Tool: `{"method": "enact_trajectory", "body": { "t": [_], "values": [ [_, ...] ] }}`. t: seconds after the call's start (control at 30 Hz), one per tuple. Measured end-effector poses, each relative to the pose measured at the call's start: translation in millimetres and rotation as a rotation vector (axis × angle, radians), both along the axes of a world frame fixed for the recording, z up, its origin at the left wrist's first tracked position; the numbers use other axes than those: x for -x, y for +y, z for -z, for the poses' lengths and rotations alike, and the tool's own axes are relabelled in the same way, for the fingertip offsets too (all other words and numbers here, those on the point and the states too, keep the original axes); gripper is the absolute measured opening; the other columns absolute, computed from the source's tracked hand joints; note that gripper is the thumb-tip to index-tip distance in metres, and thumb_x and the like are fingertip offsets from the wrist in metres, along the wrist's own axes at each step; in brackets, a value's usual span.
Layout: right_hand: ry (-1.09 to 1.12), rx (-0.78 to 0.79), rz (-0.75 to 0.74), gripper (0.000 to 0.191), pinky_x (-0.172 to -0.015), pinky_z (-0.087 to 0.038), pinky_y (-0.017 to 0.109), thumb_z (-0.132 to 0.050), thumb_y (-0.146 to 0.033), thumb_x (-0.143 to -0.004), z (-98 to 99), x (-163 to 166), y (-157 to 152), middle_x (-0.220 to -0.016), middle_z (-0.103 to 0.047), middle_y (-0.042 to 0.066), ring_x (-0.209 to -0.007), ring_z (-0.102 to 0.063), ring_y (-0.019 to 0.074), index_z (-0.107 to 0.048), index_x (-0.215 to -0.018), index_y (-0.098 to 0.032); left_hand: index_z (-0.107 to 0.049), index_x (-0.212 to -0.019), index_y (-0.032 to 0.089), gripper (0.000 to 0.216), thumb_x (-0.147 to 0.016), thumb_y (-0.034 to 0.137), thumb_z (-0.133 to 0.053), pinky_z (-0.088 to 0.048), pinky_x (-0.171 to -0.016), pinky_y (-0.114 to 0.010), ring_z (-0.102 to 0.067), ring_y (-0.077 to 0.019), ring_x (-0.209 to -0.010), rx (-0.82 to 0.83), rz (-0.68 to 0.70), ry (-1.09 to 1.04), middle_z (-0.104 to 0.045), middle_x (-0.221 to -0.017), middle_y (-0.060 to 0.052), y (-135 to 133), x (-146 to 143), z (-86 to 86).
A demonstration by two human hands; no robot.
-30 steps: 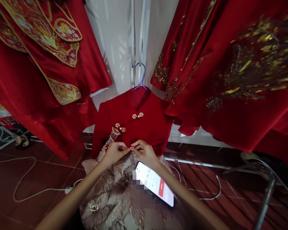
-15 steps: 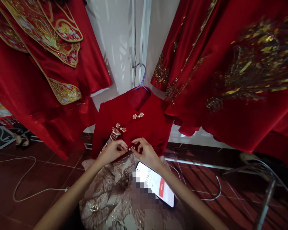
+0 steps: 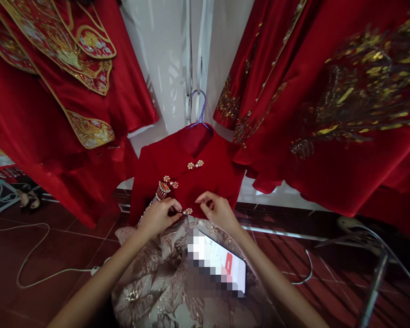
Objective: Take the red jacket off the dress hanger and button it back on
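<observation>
A red jacket (image 3: 213, 180) hangs on a purple hanger (image 3: 201, 116), with pearl-like flower clasps on its front. At its lower front my left hand (image 3: 160, 216) is closed, thumb and fingers pinching at the left end of the lowest flower clasp (image 3: 187, 211). My right hand (image 3: 220, 212) is closed in a pinch a little to the right of that clasp, over the red cloth. Whatever is between its fingertips is too small to make out. A beaded tassel ornament (image 3: 163, 190) hangs on the jacket above my left hand, near the middle clasp (image 3: 174, 184).
A lit phone (image 3: 237, 269) lies on the patterned, shiny pale skirt (image 3: 150, 282) below the jacket. Embroidered red garments hang at left (image 3: 130, 91) and right (image 3: 259, 114). A white cable (image 3: 48, 250) crosses the tiled floor. A metal frame (image 3: 376, 282) stands at right.
My right hand has moved right and slightly up, away from the lowest clasp, uncovering it. My left hand stays almost in place beside the clasp.
</observation>
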State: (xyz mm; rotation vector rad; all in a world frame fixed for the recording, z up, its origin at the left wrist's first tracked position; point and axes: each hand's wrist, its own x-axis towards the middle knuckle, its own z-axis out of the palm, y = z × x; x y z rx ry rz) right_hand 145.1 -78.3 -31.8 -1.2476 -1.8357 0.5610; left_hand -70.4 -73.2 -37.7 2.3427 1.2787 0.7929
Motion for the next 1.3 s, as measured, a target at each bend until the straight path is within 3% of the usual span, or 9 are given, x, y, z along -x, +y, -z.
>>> {"method": "enact_trajectory", "body": {
  "t": [0.23,0.4,0.7,0.97,1.1,1.3],
  "values": [
    [-0.060,0.102,-0.073,0.018,-0.068,-0.048,0.027,-0.057,-0.022,-0.076,33.0,15,4,-0.081,-0.068,0.002,-0.076,-0.062,0.0150,-0.063,-0.093,-0.021,-0.058,-0.088,0.021,0.009,-0.081,0.024,-0.054,-0.044,-0.075,-0.026,-0.056,-0.0157,-0.086,-0.090,-0.027,0.138,-0.059,-0.090,-0.002,-8,-12,7.1],
    [-0.036,0.123,-0.103,0.020,-0.067,-0.049,0.027,-0.058,-0.021,-0.075,39.3,16,7,-0.082,-0.068,0.002,-0.075,-0.063,0.0145,-0.063,-0.094,-0.021,-0.058,-0.087,0.020,0.008,-0.081,0.022,-0.053,-0.045,-0.077,-0.028,-0.056,-0.0157,-0.086,-0.079,-0.025,0.082,-0.058,-0.091,-0.003,-7,-14,14.5],
    [0.074,0.176,-0.179,0.019,-0.065,-0.051,0.025,-0.059,-0.025,-0.076,35.6,12,8,-0.081,-0.069,0.003,-0.075,-0.064,0.0143,-0.064,-0.093,-0.019,-0.059,-0.084,0.018,0.010,-0.081,0.027,-0.055,-0.052,-0.075,-0.025,-0.062,-0.0125,-0.079,0.078,-0.014,-0.218,-0.064,-0.084,-0.001,-3,-15,26.6],
    [0.155,0.222,-0.215,0.020,-0.066,-0.051,0.026,-0.061,-0.026,-0.074,33.7,8,8,-0.083,-0.069,0.004,-0.078,-0.064,0.0152,-0.064,-0.092,-0.018,-0.062,-0.077,0.016,0.020,-0.076,0.036,-0.061,-0.052,-0.069,-0.026,-0.064,-0.0143,-0.072,0.202,-0.108,-0.431,-0.069,-0.077,-0.003,-3,-22,30.3],
    [0.162,0.220,-0.216,0.017,-0.067,-0.050,0.026,-0.062,-0.021,-0.070,30.2,8,6,-0.080,-0.068,0.003,-0.074,-0.063,0.0142,-0.064,-0.087,-0.017,-0.062,-0.074,0.014,0.024,-0.068,0.035,-0.069,-0.052,-0.069,-0.027,-0.063,-0.0137,-0.069,0.332,-0.030,-0.480,-0.067,-0.073,-0.004,4,-22,27.7],
    [0.188,0.290,-0.252,0.016,-0.061,-0.046,0.022,-0.062,-0.017,-0.065,14.6,-2,6,-0.072,-0.064,0.000,-0.067,-0.058,0.0112,-0.063,-0.081,-0.016,-0.057,-0.092,0.014,0.038,-0.068,0.041,-0.068,-0.054,-0.076,-0.032,-0.065,-0.0137,-0.075,0.427,-0.191,-0.997,-0.066,-0.086,-0.005,26,-14,10.4]
  ]
}}
